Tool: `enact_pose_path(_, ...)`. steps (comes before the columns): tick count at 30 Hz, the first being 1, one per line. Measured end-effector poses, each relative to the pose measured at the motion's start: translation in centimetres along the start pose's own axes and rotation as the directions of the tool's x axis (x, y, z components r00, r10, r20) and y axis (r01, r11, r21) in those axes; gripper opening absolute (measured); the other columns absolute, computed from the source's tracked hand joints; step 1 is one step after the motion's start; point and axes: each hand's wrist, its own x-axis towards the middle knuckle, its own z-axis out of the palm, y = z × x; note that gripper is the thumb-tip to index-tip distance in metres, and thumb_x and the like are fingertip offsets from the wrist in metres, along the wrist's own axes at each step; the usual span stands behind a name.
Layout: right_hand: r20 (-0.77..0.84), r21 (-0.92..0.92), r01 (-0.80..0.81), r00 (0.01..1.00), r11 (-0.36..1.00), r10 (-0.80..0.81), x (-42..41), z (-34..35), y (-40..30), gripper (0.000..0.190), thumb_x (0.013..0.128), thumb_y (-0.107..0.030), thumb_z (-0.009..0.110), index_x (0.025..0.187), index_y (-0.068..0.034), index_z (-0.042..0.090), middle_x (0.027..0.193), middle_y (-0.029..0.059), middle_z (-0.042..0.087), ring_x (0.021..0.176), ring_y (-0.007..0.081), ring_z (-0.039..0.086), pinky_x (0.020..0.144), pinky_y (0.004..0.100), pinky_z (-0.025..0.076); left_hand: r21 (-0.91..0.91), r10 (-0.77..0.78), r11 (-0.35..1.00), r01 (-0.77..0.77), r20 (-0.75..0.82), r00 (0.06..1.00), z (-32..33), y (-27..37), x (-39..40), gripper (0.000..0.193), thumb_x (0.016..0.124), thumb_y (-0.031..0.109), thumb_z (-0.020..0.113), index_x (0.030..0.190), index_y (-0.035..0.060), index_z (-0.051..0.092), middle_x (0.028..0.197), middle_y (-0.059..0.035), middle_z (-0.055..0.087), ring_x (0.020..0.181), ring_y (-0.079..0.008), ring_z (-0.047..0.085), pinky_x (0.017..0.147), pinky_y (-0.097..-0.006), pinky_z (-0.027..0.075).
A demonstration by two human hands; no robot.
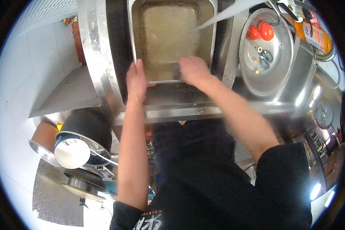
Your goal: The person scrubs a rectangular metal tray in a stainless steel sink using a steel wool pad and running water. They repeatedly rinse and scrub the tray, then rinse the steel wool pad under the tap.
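Observation:
A rectangular stainless steel pan (pixel 172 37) with water in it lies in the sink, and a stream of water (pixel 215 20) runs into it from the upper right. My left hand (pixel 136 77) grips the pan's near left corner, thumb along the rim and fingers beneath. At the near right part of the pan, my right hand (pixel 194 69) is closed and blurred by motion. Something dark and blurred shows beside its fingers, perhaps a scrubbing pad; I cannot tell what it is.
To the right stands an oval metal basin (pixel 284 72) holding tomatoes (pixel 266 30) and scissors (pixel 266 59). Beyond it is a bottle of orange liquid (pixel 316 36). Pots (pixel 83 138) and a white round vessel (pixel 72 153) sit at the lower left. The steel sink edge (pixel 189 113) runs before me.

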Motion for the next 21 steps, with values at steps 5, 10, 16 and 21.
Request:
enact_pose_path(5, -0.043, -0.381, 0.193, 0.973, 0.904, -0.226, -1.7, 0.2, 0.3, 0.019, 0.085, -0.012, 0.069, 0.097, -0.006, 0.082, 0.091, 0.0169, 0.078, 0.094, 0.0352, 0.075, 0.082, 0.0473, 0.060, 0.107, -0.063, 0.991, 0.080, -0.154, 0.986, 0.8, 0.7, -0.1, 0.054, 0.113, 0.045, 0.044, 0.128, -0.0034, 0.064, 0.115, -0.0300, 0.072, 0.109, -0.0470, 0.070, 0.093, -0.0530, 0.055)
enact_pose_path(10, 0.146, -0.641, 0.204, 0.979, 0.740, -0.143, -0.9, 0.9, 0.9, 0.018, 0.084, -0.015, 0.069, 0.095, -0.007, 0.081, 0.105, 0.0144, 0.073, 0.113, 0.0286, 0.066, 0.093, 0.0431, 0.052, 0.380, 0.065, 0.925, 0.006, -0.175, 0.982, 0.4, 1.4, -0.4, 0.053, 0.113, 0.046, 0.043, 0.121, -0.0004, 0.068, 0.116, -0.0330, 0.071, 0.112, -0.0542, 0.064, 0.097, -0.0597, 0.050)
enact_pose_path(16, 0.099, -0.866, 0.238, 0.943, 0.441, -0.317, 7.8, -4.8, 6.1, 0.016, 0.085, -0.024, 0.072, 0.095, -0.016, 0.082, 0.101, 0.0086, 0.075, 0.104, 0.0247, 0.069, 0.087, 0.0415, 0.052, 0.545, 0.116, 0.838, -0.014, -0.153, 0.981, 1.1, 1.9, -1.5, 0.053, 0.114, 0.045, 0.040, 0.118, -0.0008, 0.066, 0.107, -0.0339, 0.072, 0.105, -0.0552, 0.066, 0.092, -0.0629, 0.051)
enact_pose_path(21, 0.115, -0.731, 0.303, 0.938, 0.611, -0.328, 4.7, -2.7, 4.0, 0.013, 0.085, -0.016, 0.070, 0.089, -0.010, 0.081, 0.094, 0.0108, 0.075, 0.100, 0.0286, 0.073, 0.082, 0.0459, 0.058, 0.491, 0.078, 0.871, 0.001, -0.140, 0.987, 0.9, 2.3, -1.4, 0.053, 0.114, 0.045, 0.040, 0.117, -0.0008, 0.066, 0.109, -0.0330, 0.072, 0.109, -0.0548, 0.065, 0.097, -0.0623, 0.049)
